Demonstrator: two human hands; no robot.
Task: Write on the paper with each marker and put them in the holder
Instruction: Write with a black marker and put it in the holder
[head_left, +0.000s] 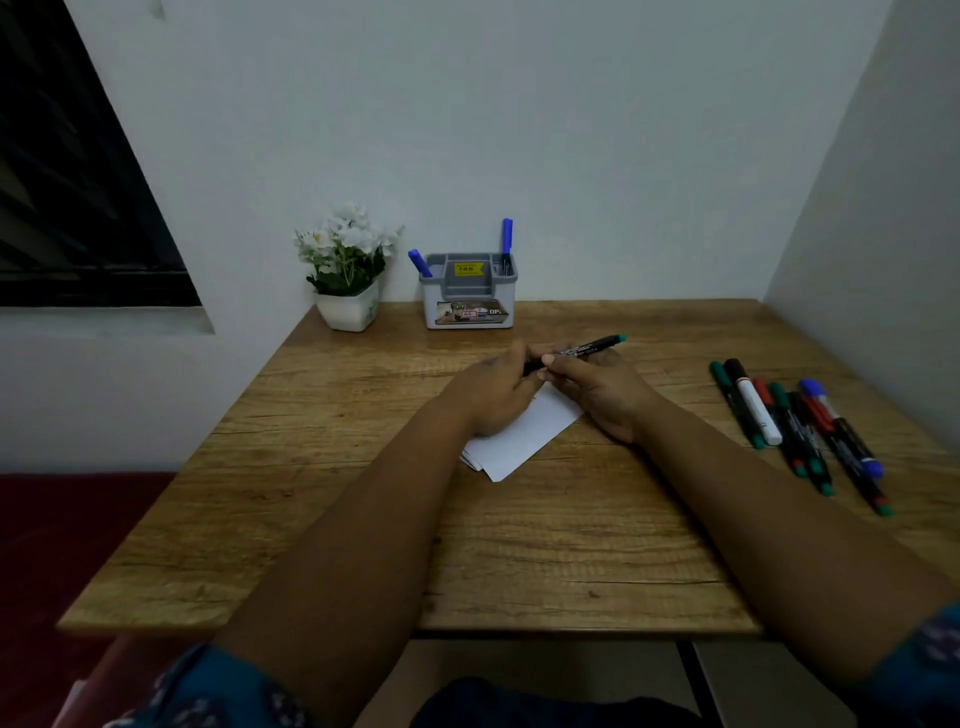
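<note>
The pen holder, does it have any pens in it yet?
Yes. Two blue markers stand in the holder, one at each end. The other markers lie on the table.

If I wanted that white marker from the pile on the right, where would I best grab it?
Probably by the middle of its white barrel, from above. The white marker lies flat on the table, black cap pointing away, with a green marker close on its left and others close on its right. There is little room at its sides, so slim fingers across the barrel suit best.

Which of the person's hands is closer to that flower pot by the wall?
Left. The left hand lies nearer the flower pot; the right hand is further off, toward the loose markers.
</note>
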